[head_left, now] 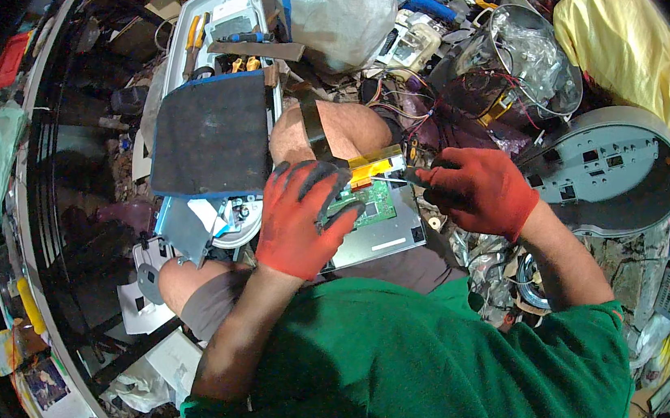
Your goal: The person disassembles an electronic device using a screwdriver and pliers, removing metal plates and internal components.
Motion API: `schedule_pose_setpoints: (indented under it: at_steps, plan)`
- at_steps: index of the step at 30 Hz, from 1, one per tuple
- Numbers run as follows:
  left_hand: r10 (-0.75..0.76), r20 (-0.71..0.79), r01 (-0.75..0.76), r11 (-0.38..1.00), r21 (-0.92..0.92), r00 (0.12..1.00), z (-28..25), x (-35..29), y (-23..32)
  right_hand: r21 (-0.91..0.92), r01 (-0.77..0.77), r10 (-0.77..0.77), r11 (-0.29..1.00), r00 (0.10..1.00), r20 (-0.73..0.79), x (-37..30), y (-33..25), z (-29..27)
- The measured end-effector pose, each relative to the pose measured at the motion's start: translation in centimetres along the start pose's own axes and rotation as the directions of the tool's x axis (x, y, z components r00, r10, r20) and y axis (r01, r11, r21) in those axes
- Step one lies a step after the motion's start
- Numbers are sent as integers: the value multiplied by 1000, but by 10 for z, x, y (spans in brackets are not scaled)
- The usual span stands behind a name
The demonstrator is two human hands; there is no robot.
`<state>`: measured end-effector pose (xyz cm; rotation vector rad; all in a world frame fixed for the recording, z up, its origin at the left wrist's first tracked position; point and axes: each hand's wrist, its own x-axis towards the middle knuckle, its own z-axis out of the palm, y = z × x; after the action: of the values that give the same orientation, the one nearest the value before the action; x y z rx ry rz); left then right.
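The left hand (305,222), in a red and dark glove, lies over the left end of the silver panel (384,247), its thumb and fingers moderately apart; whether it clasps the panel's edge I cannot tell. The right hand (479,193), gloved alike, is at the panel's upper right, fingers curled in narrow near a thin white strip (389,180); whether they pinch it I cannot tell.

The panel lies tilted across the person's lap, its lower and right edges exposed beyond the hands. On it sits a green circuit board (380,203), with an orange film (370,169) along its upper side.

Just above the panel is a bare knee (351,129), which limits room that way. Left of the panel, past the left hand, is a dark pad (212,135) with a blue border, its right edge near the knee. Right of the panel, beyond the right hand, stands a grey housing (601,167) with a raised curved rim; loose scrap and a wire coil (533,283) fill the gap below it.
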<state>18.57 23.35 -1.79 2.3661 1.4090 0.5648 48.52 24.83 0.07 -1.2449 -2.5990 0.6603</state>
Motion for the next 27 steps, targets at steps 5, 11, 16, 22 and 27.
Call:
schedule_pose_setpoints:
  at_steps: [5, 11, 16, 22, 27]
  plan:
    - [110, -2, -110, 991, -79, 994, 8, 16, -5, 47, -14, 16, 999, 999, -43, -8, 1, 11]
    - [177, -36, -175, 983, 56, 984, 13, 15, 3, 65, -17, 25, 998, 992, -125, -14, -3, 23]
    - [133, -34, -131, 990, 47, 991, 18, 16, 4, 74, -87, 99, 993, 978, -184, -20, -21, 26]
    - [88, -29, -84, 989, 123, 996, 23, 11, 6, 94, -172, 180, 981, 980, -82, -27, -38, 12]
    - [75, -35, -70, 990, 124, 997, 26, 9, 6, 422, -166, 237, 891, 964, -122, -39, -20, 17]
